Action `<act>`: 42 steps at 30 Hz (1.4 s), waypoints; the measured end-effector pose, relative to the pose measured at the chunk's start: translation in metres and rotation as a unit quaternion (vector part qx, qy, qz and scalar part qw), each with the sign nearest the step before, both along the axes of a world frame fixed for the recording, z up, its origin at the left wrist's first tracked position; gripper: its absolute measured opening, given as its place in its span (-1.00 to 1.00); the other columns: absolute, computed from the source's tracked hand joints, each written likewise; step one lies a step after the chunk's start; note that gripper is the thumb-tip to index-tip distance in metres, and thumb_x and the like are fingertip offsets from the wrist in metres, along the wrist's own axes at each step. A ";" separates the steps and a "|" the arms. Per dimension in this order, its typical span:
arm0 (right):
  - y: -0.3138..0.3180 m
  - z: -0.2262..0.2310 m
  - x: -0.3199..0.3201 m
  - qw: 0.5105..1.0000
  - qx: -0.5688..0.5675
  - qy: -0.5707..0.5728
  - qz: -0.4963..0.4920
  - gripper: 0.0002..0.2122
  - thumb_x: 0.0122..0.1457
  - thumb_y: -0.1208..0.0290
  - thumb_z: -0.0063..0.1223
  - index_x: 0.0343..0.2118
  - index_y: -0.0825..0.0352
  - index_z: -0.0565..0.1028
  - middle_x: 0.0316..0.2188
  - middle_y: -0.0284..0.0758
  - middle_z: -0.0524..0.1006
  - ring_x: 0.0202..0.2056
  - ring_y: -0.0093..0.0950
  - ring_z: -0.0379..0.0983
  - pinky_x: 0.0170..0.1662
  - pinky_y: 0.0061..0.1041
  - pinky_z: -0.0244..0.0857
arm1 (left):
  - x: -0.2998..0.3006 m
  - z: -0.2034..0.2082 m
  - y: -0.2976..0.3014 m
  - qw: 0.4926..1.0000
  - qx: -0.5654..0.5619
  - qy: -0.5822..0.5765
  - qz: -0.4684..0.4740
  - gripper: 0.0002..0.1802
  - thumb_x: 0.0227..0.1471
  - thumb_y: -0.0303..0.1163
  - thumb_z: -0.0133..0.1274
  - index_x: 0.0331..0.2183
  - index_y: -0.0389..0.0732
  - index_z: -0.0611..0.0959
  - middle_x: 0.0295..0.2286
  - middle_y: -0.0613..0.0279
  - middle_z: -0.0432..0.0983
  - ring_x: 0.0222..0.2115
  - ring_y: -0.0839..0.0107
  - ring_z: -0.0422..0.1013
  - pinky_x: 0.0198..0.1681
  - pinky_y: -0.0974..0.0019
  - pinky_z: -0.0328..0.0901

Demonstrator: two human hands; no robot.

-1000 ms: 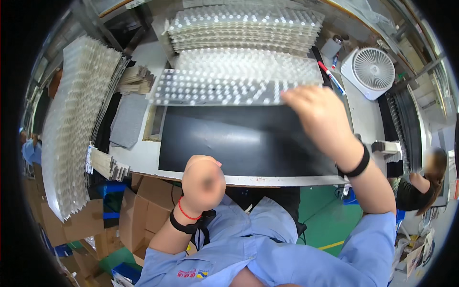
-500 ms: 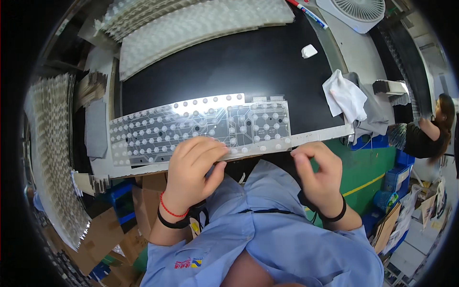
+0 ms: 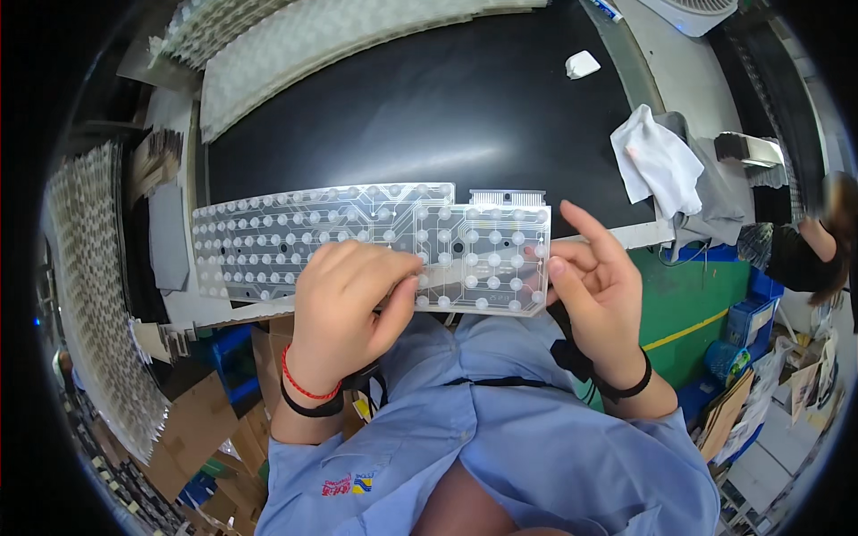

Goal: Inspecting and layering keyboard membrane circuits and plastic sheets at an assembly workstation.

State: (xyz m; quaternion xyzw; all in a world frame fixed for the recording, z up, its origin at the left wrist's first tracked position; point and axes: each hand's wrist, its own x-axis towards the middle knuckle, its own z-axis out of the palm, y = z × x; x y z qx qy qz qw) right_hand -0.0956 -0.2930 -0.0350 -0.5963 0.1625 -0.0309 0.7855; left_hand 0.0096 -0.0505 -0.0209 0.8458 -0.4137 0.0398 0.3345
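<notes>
A clear keyboard membrane sheet, with rows of whitish domes and printed traces, lies along the front of the black work surface. Part of its front edge reaches past the table edge toward me. My right hand grips its right edge between thumb and curled fingers, the index finger pointing up and away. Over the sheet's middle, my left hand is closed, thumb and fingertips drawn together against the sheet. What those fingertips pinch, if anything, is hidden. A comb-like connector tail sticks out from the sheet's far right edge.
Stacked dimpled translucent sheets lie at the back, others at the left. A white cloth and a small white block are on the right, below a fan. A co-worker's arm shows far right.
My right hand has moved up and taken hold of the sheet's right edge. The sheet's right part has shifted toward me. My left hand stays over its middle, slightly further left.
</notes>
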 end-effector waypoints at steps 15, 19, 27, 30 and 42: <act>-0.010 0.007 0.015 0.997 -0.024 0.057 0.041 -0.50 0.29 0.70 -0.03 0.28 0.53 0.17 -0.18 -0.09 0.62 -0.30 -0.51 0.62 -0.33 -0.67 0.49 | 0.002 0.006 -0.035 0.994 0.106 0.017 0.030 -0.61 -0.07 -0.40 0.28 -0.12 -0.20 0.69 -0.46 0.21 0.42 -0.44 0.20 0.34 -0.30 0.20 0.23; -0.007 0.007 0.014 0.999 -0.007 0.041 0.029 -0.48 0.26 0.72 -0.03 0.28 0.54 0.17 -0.19 -0.07 0.63 -0.30 -0.49 0.64 -0.33 -0.68 0.52 | 0.004 -0.008 -0.025 0.996 -0.046 0.026 0.072 -0.63 -0.10 -0.55 0.27 -0.15 -0.26 0.65 -0.41 0.16 0.47 -0.40 0.22 0.38 -0.29 0.23 0.27; -0.010 0.009 0.014 0.999 -0.008 0.040 0.034 -0.46 0.20 0.72 0.13 0.24 0.51 0.23 -0.31 -0.19 0.64 -0.29 -0.53 0.62 -0.29 -0.68 0.44 | 0.008 0.004 -0.041 0.988 -0.043 0.099 0.111 -0.62 -0.10 -0.68 0.09 -0.15 -0.26 0.64 -0.39 0.11 0.43 -0.38 0.16 0.37 -0.27 0.19 0.30; -0.009 0.009 0.015 0.999 0.011 0.045 0.028 -0.46 0.18 0.73 0.15 0.23 0.51 0.24 -0.33 -0.21 0.64 -0.30 -0.53 0.62 -0.28 -0.68 0.44 | 0.011 -0.002 -0.042 0.996 -0.020 0.057 0.066 -0.57 -0.06 -0.75 0.00 -0.10 -0.30 0.63 -0.40 0.13 0.35 -0.40 0.32 0.33 -0.32 0.35 0.25; -0.008 0.009 0.017 0.999 0.005 0.046 0.027 -0.45 0.16 0.75 0.16 0.22 0.51 0.24 -0.31 -0.19 0.62 -0.30 -0.53 0.62 -0.24 -0.65 0.48 | 0.017 0.004 -0.046 0.991 -0.024 0.122 0.053 -0.61 -0.09 -0.77 -0.10 -0.22 -0.26 0.62 -0.35 0.13 0.30 -0.36 0.32 0.29 -0.30 0.36 0.22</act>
